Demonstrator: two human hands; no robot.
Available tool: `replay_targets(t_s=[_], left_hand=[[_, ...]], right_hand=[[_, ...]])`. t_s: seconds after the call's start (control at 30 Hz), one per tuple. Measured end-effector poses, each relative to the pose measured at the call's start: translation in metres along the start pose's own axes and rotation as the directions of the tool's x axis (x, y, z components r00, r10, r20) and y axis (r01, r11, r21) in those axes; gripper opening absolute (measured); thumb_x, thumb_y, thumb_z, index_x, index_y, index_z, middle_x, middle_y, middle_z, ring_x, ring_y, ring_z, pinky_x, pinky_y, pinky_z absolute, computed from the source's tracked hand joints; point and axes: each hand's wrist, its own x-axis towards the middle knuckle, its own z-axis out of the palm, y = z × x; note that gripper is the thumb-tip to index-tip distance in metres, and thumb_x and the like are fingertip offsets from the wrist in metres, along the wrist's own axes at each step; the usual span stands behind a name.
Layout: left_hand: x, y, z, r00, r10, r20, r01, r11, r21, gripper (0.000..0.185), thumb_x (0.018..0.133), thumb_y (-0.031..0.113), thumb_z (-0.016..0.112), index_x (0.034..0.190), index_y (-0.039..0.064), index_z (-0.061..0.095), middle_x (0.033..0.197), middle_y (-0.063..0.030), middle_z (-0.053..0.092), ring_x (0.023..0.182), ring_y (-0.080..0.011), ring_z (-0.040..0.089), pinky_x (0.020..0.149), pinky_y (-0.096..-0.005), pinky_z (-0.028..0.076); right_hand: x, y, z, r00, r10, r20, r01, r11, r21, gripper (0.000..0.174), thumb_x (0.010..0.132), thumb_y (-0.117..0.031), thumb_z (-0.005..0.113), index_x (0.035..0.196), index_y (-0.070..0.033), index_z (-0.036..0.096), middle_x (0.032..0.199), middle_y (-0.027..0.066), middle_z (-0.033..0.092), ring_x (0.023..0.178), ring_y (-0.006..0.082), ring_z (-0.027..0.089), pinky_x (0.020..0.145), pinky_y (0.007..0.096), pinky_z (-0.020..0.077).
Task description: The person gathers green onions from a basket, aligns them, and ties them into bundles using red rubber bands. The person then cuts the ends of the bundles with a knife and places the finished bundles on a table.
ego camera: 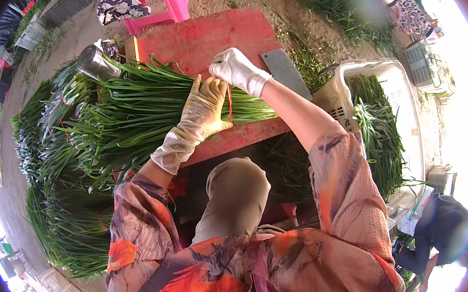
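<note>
A bundle of long green leafy stalks, like garlic chives (141,108), lies across a red board (206,34). Round its paler stem part runs a red tie (230,104). My left hand (205,106), in a yellowish-white glove, presses on top of the bundle just left of the tie, thumb and fingers spread. My right hand (233,70), in a white glove, is closed at the bundle's far side, where the tie's upper end meets it; the strand inside the fist is hidden. A wide-bladed cleaver (286,73) lies on the board to the right of my right hand.
Tied green bundles (69,229) are heaped at the left. A metal can (97,62) stands at the board's far left corner. A white plastic crate (410,108) with greens is at the right. Beyond are a pink stool (178,3) and loose greens (330,6). Another person (444,227) bends at lower right.
</note>
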Motion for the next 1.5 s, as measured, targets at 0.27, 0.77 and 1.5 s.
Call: replay_targets(t_s=[0.27, 0.77, 1.5], left_hand=[[0.000, -0.004, 0.000, 0.998, -0.033, -0.050, 0.035, 0.999, 0.026, 0.116, 0.049, 0.074, 0.071, 0.126, -0.006, 0.039, 0.121, -0.0184, 0.049, 0.121, -0.0288, 0.043, 0.109, -0.0445, 0.025], [-0.040, -0.012, -0.025, 0.980, -0.066, 0.190, 0.036, 0.987, 0.156, 0.139, 0.050, 0.081, 0.063, 0.147, -0.003, 0.008, 0.152, -0.0179, 0.021, 0.143, -0.0322, 0.013, 0.114, -0.0524, 0.009], [-0.024, 0.021, -0.003, 0.990, 0.016, -0.140, -0.001, 0.994, 0.109, 0.080, 0.063, 0.052, 0.073, 0.118, -0.001, 0.049, 0.111, -0.0170, 0.055, 0.115, -0.0338, 0.047, 0.110, -0.0542, 0.024]], right_hand=[[-0.023, -0.002, 0.016, 0.902, -0.172, -0.395, -0.001, 0.916, -0.402, 0.016, 0.087, -0.016, 0.056, 0.077, -0.004, 0.061, 0.072, 0.0160, 0.061, 0.068, 0.0351, 0.060, 0.063, 0.0373, 0.0480], [-0.109, 0.022, 0.046, 0.721, -0.171, -0.672, 0.330, 0.937, 0.116, 0.010, 0.093, -0.006, 0.056, 0.094, 0.000, 0.064, 0.085, 0.0085, 0.068, 0.070, 0.0169, 0.060, 0.067, 0.0271, 0.0486], [-0.035, -0.051, 0.000, 0.951, 0.140, 0.277, -0.151, 0.988, 0.020, 0.020, 0.082, -0.014, 0.052, 0.070, 0.001, 0.059, 0.060, 0.0048, 0.045, 0.060, 0.0075, 0.042, 0.050, 0.0312, 0.0401]])
